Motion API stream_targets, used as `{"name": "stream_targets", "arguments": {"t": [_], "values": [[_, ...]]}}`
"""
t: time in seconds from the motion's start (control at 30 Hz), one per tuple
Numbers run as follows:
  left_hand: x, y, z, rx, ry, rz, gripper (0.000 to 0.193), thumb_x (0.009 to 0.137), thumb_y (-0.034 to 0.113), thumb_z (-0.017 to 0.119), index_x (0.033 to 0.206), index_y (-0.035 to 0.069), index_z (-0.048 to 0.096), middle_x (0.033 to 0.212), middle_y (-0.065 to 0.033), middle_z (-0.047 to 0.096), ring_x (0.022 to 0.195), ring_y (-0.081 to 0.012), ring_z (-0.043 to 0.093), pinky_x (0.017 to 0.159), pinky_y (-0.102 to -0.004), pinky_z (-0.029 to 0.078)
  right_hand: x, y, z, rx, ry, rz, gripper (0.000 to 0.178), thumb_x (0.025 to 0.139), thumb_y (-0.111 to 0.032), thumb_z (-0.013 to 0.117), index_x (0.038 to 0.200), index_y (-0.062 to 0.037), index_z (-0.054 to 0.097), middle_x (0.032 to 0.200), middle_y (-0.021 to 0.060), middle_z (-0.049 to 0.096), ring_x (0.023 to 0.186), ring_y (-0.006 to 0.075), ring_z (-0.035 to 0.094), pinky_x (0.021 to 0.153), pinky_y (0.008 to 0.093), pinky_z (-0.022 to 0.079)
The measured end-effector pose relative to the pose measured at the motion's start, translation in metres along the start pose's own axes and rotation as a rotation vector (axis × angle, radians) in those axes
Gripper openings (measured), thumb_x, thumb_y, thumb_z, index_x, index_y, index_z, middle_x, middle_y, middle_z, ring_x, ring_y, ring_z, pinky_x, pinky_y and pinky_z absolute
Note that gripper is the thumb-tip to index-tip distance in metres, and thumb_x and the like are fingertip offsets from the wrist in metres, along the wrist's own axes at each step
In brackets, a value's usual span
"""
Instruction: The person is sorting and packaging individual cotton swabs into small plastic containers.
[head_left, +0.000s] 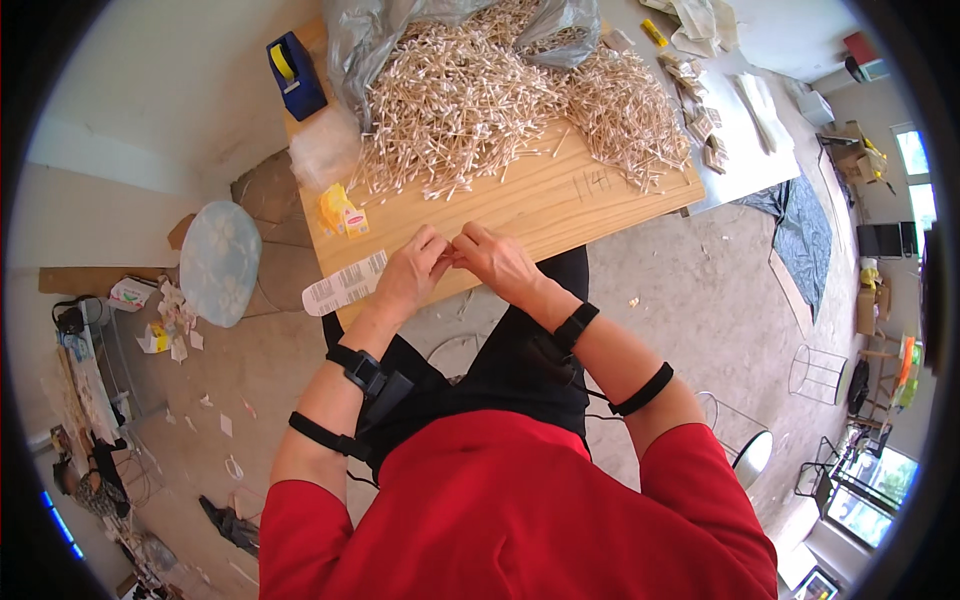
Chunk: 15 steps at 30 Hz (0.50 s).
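White label strip (345, 284) lies on the near left corner of the wooden surface (540, 200), with one end poking past the edge. It is right beside the left hand (408, 275). The right hand (492, 262) meets the left one, and both have bent fingers with the tips close together; I cannot tell what they pinch. Just past the strip sits yellow packaging (340, 211). Farther back are a big pile of cotton swabs (450, 100) and a blue tape holder (300, 97).

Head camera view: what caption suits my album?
Left hand and right hand meet over a wooden table, before heaped cotton swabs.
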<state>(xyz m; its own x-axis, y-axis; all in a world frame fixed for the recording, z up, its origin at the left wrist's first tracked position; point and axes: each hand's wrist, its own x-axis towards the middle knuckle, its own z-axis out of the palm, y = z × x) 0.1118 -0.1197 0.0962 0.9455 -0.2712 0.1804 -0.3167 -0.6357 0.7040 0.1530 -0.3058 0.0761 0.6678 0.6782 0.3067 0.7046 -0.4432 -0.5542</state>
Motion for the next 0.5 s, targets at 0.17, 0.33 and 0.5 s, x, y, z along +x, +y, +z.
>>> {"name": "stream_targets", "arguments": {"t": [0.17, 0.33, 0.5], "values": [[0.006, -0.004, -0.001, 0.081, -0.03, 0.004, 0.014, 0.086, 0.007, 0.068, 0.094, 0.002, 0.058, 0.094, -0.0134, 0.057, 0.084, -0.035, 0.063, 0.069, -0.0425, 0.053, 0.004, 0.008, 0.0, 0.033, -0.008, 0.026, 0.012, 0.087, -0.013, 0.062, 0.093, -0.0049, 0.055, 0.09, 0.0113, 0.054, 0.077, 0.0338, 0.063, 0.063, 0.0423, 0.052], [-0.002, -0.015, 0.009, 0.172, -0.038, 0.014, 0.016, 0.087, 0.006, 0.067, 0.096, 0.001, 0.056, 0.093, -0.0155, 0.058, 0.087, -0.0366, 0.063, 0.07, -0.0427, 0.052, -0.002, 0.004, 0.007, -0.006, 0.039, -0.026, 0.011, 0.084, -0.008, 0.059, 0.093, -0.0035, 0.055, 0.089, 0.013, 0.054, 0.075, 0.033, 0.063, 0.063, 0.042, 0.053], [0.009, -0.016, 0.005, 0.15, -0.019, 0.052, 0.014, 0.086, 0.004, 0.066, 0.096, 0.001, 0.056, 0.091, -0.0173, 0.058, 0.088, -0.0378, 0.062, 0.071, -0.0435, 0.052, 0.007, 0.012, 0.01, -0.06, 0.026, -0.025, 0.01, 0.082, -0.004, 0.057, 0.091, -0.0013, 0.054, 0.089, 0.0147, 0.053, 0.079, 0.0344, 0.063, 0.064, 0.0427, 0.053]]}}
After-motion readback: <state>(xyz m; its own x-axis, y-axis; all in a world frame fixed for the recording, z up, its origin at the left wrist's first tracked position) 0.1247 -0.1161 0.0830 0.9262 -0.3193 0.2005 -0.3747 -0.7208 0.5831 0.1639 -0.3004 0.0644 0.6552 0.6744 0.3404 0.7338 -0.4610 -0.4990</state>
